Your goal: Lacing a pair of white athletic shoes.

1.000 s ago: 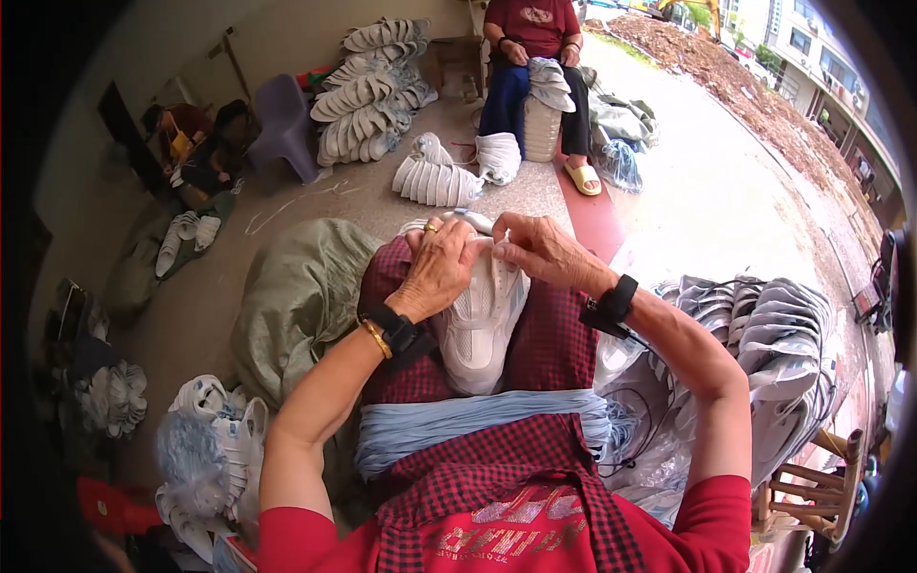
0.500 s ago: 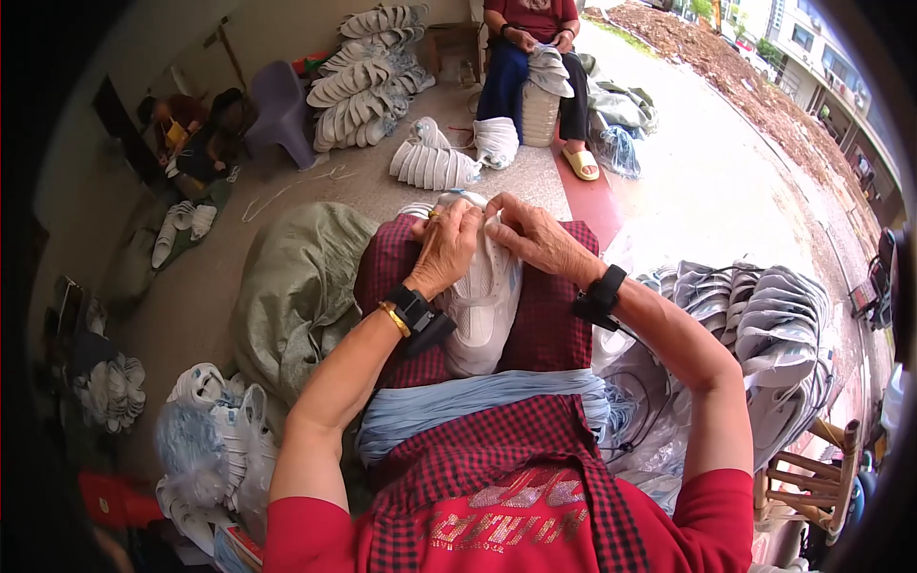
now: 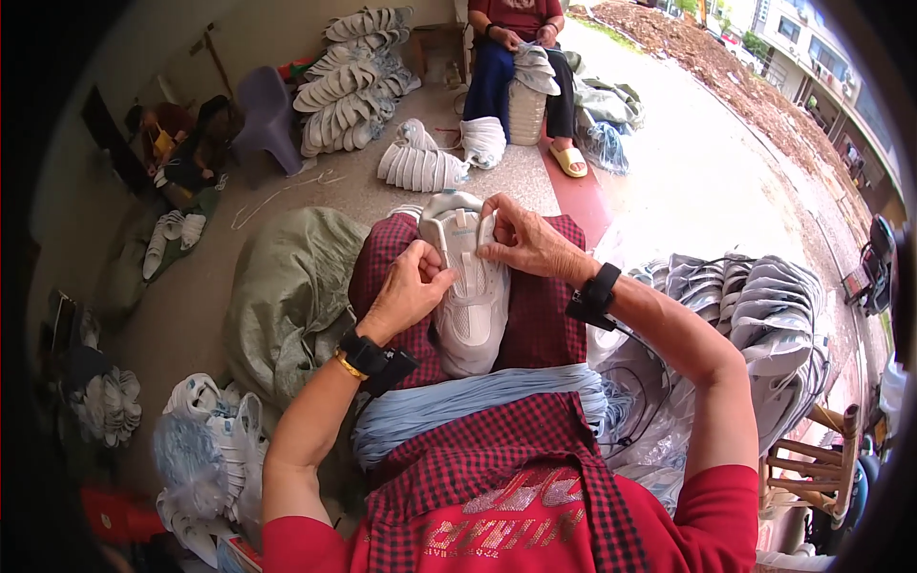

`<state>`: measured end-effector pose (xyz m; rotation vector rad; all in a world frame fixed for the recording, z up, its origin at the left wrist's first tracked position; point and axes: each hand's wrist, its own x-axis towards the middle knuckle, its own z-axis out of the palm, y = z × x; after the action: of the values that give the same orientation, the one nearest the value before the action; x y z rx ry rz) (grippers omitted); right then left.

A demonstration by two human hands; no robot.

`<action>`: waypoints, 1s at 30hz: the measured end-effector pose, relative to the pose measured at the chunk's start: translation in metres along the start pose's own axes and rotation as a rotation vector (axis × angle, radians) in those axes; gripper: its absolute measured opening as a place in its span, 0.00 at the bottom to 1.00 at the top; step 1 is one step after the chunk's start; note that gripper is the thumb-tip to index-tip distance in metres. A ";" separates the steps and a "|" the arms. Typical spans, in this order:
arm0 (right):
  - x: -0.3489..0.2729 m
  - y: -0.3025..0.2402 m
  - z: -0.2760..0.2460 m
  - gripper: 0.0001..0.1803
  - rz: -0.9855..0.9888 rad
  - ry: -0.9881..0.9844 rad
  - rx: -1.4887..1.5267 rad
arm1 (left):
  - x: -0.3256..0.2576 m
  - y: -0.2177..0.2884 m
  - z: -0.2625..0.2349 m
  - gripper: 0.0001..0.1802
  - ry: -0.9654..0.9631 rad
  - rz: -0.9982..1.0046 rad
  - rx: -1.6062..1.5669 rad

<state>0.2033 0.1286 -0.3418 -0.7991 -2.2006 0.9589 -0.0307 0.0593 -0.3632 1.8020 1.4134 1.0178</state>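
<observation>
A white shoe upper [image 3: 470, 320] lies on my lap, toe toward me, its heel opening at the far end. My right hand [image 3: 533, 241] pinches the right edge of the opening between thumb and fingers. At the left edge, my left hand [image 3: 409, 291] has thumb and forefinger drawn together near the eyelets; whatever is between the fingertips is too small to make out. A thick bundle of light blue laces [image 3: 478, 406] lies across my lap, over a checked red and black apron [image 3: 549, 325].
Stacked uppers stand at right [image 3: 778, 310] and at the far wall [image 3: 353, 81]. Bagged uppers [image 3: 215, 449] lie lower left, beside a green sack [image 3: 287, 296]. A seated person [image 3: 521, 57] handles uppers ahead. A purple chair [image 3: 267, 119] and a wooden stool [image 3: 817, 463] stand at the sides.
My left hand has moved down and toward me from the far end of the shoe upper, uncovering its tongue and opening. My right hand stays at the right edge.
</observation>
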 end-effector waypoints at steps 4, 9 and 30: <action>-0.040 -0.010 -0.017 0.18 0.163 0.117 0.374 | -0.032 0.059 -0.019 0.13 -0.172 0.023 -0.131; -0.113 -0.015 -0.001 0.08 0.205 -0.034 0.520 | -0.132 0.191 -0.079 0.06 -0.557 0.498 -0.503; -0.139 -0.036 0.041 0.08 0.049 -0.044 -0.274 | -0.106 0.103 -0.045 0.06 -0.267 0.114 -0.206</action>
<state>0.2525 -0.0088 -0.3760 -0.9671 -2.3930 0.7116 -0.0327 -0.0674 -0.2740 1.8041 1.0182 0.9039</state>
